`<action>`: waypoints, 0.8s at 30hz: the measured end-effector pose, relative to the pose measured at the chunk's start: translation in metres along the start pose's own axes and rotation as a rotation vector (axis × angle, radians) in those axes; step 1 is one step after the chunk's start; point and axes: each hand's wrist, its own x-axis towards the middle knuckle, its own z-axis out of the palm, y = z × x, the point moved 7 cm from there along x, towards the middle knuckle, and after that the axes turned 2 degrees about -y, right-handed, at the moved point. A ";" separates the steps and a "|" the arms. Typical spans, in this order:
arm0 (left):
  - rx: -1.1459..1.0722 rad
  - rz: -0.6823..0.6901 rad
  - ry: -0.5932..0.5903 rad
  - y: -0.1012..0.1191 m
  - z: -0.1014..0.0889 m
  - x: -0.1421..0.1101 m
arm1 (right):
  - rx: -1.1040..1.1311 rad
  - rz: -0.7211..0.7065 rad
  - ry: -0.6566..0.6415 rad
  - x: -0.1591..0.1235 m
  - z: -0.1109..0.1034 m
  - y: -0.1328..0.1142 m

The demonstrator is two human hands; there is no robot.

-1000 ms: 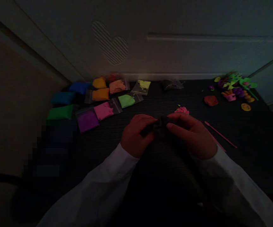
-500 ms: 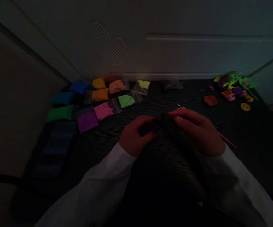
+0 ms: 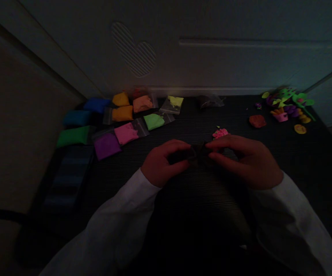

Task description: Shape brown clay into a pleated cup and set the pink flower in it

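Between my two hands is a dark, crumpled-looking piece (image 3: 198,152); the light is too dim to tell its kind. My left hand (image 3: 162,161) pinches its left side between thumb and fingers. On its right side, the thumb and fingertips of my right hand (image 3: 248,161) are closed. Both hands are held over the black table (image 3: 180,184). Just beyond my right fingertips lies a small pink ruffled clay piece (image 3: 220,133) with a bit of green.
At the left lie clay packets, among them purple (image 3: 106,146), pink (image 3: 126,134), green (image 3: 73,137) and light green (image 3: 153,121). A dark clear bag (image 3: 209,101) lies by the wall. Right are a reddish lump (image 3: 257,121), a yellow disc (image 3: 300,129) and clay flowers (image 3: 292,109).
My right hand has shifted slightly right and down, and its fingers have straightened. The pink piece behind it shows more fully, while the pink stick at the right is no longer visible.
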 end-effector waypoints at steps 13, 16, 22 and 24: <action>-0.303 -0.129 -0.057 -0.006 0.003 0.003 | -0.132 -0.091 -0.038 -0.001 0.001 -0.005; -0.380 -0.169 -0.052 -0.010 0.004 0.002 | -0.133 -0.109 -0.025 -0.001 0.001 -0.008; -0.458 -0.294 -0.147 -0.015 0.011 -0.004 | -0.149 -0.158 0.066 -0.003 -0.006 -0.013; -0.493 -0.332 -0.168 -0.015 0.013 -0.005 | -0.138 -0.176 0.035 -0.003 -0.004 -0.014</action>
